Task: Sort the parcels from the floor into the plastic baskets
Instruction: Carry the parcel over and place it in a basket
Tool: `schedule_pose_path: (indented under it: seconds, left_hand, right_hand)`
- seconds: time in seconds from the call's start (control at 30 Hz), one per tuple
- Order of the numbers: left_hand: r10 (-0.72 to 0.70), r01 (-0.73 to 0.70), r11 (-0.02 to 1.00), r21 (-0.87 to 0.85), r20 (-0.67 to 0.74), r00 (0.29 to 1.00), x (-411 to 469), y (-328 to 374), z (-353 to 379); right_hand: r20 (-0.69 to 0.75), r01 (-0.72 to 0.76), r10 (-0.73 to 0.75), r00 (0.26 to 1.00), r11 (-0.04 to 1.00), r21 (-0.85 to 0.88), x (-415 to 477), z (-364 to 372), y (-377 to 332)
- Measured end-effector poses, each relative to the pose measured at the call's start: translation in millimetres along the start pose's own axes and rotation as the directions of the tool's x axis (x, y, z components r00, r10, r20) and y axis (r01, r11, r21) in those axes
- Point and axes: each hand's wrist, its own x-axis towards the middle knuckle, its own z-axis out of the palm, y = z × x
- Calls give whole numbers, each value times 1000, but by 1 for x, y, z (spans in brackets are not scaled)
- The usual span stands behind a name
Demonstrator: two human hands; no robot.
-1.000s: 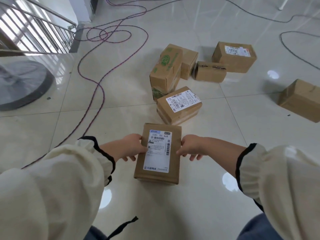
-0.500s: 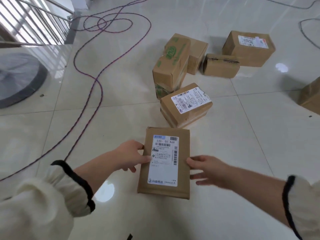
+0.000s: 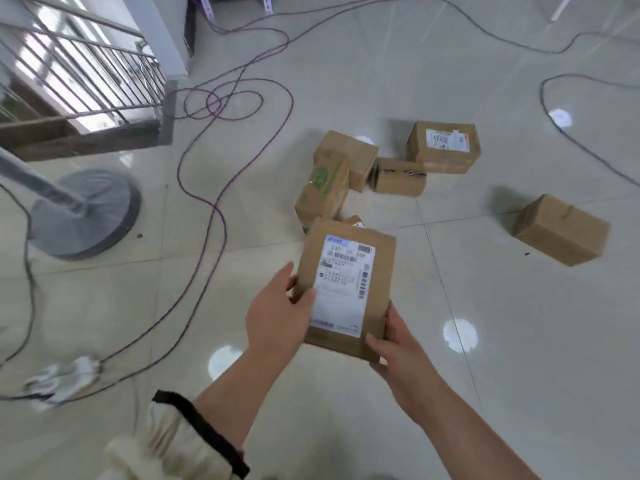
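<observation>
Labelled parcel (image 3: 346,289) held just nearer than the green-printed box (image 3: 325,181) — left hand (image 3: 280,317) gripping its side, right hand (image 3: 398,344) its near corner. The cable (image 3: 224,237) left of that box could trip the carry.

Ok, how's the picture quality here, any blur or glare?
Head view: motion blur smears the white object at lower left and softens the label on the held parcel; head view again, lights glare as bright spots on the glossy floor.
</observation>
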Motion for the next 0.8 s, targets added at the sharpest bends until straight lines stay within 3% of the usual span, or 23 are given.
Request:
schedule_pose_path:
  seconds: [0.13,0.33,0.47,0.7,0.8]
  left_hand:
    - [129,-125,972,-197,7,992,-69,103,-90]
    - [278,-294,902,-316,-95,956,-179,265,-262]
    - [389,-417,852,-317,-150,909,-242,340,-349]
    - [461,-528,758,-383,-259,849,-328,401,-394]
    - [486,-565,726,-393,-289,825,-349,416,-395]
  right_hand:
    - [29,247,-246,969,963,-105,-105,16,-122]
    - [-4,356,-369,929,899,-256,-260,65,-325]
    - [5,443,-466,885,838,-318,-336,87,-419]
    - [49,655,-674,738,695,-297,-428,93,-479]
    - [39,675,-700,713,671,-308,-450,84,-486]
